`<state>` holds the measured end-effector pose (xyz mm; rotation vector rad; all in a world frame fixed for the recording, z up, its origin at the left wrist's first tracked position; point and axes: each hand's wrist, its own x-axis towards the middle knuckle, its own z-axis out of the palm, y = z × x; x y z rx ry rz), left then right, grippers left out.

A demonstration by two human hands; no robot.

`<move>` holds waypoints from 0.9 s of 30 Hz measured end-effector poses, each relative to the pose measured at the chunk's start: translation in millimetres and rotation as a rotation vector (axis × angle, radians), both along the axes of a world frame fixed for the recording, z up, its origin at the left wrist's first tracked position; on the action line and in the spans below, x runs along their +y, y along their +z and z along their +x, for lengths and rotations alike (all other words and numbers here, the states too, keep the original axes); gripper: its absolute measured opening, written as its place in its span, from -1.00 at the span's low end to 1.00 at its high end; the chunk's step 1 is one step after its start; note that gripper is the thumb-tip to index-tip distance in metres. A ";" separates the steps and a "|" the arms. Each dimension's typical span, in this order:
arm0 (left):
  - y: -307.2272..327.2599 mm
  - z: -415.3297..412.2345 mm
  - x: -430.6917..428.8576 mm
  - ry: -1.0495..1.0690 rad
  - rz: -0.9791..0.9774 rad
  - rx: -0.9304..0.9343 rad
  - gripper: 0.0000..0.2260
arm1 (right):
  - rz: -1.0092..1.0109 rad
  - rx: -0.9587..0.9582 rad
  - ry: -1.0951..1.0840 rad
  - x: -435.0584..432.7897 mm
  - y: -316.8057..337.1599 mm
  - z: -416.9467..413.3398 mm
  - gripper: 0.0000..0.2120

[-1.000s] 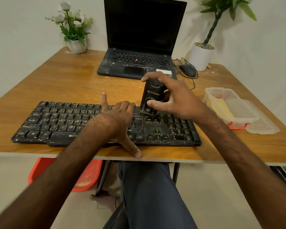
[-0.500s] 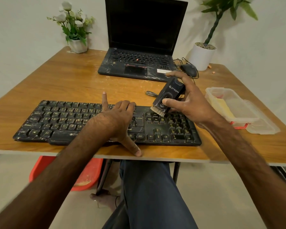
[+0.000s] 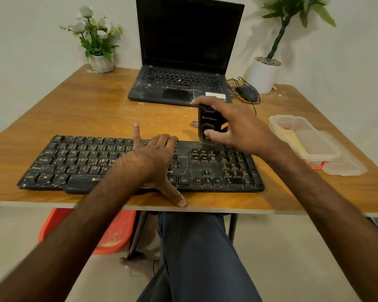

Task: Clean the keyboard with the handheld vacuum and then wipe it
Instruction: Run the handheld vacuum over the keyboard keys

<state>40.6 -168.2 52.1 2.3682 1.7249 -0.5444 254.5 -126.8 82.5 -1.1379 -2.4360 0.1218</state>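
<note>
Since half a second ago your right hand (image 3: 238,125) has swung the handheld vacuum (image 3: 208,125) from tilted to upright and brought it down at the keyboard's far edge, above the navigation keys. Its fingers are clenched around the vacuum body, thumb on the near face, index over the top. Brush end touches, or nearly touches, the black keyboard (image 3: 216,171) (blurred there, cannot tell which).

Your left hand (image 3: 153,162) hasn't shifted: palm flat on the keys near Enter, index finger straight out past the far edge, other fingers curled loosely, thumb splayed onto the desk (image 3: 85,110) at its front edge. It grasps nothing, just presses down.

Keyboard lies along the desk's near edge, dusty, pale specks over the keys.

Behind it: open black laptop (image 3: 183,62), screen dark, palm rest smeared. Right of the laptop, a black mouse (image 3: 247,92) with tangled cable, just beside a white pot with a green plant (image 3: 264,77). Far left corner, white flowers in a small pot (image 3: 98,49). Right side, a clear plastic container (image 3: 303,140) with a yellow cloth (image 3: 295,142) inside, its lid next to it.
</note>
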 end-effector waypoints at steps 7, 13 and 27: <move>-0.1 1.5 0.5 -0.013 0.008 -0.006 0.38 | -0.209 0.127 0.112 -19.6 -10.2 19.2 -0.36; -0.3 0.0 0.3 -0.022 0.025 -0.012 0.38 | -0.113 0.232 -0.005 -8.2 -5.3 37.0 -0.38; -2.1 0.0 2.5 -0.013 0.010 -0.015 0.39 | -0.172 0.304 0.056 -20.4 -13.4 38.9 -0.38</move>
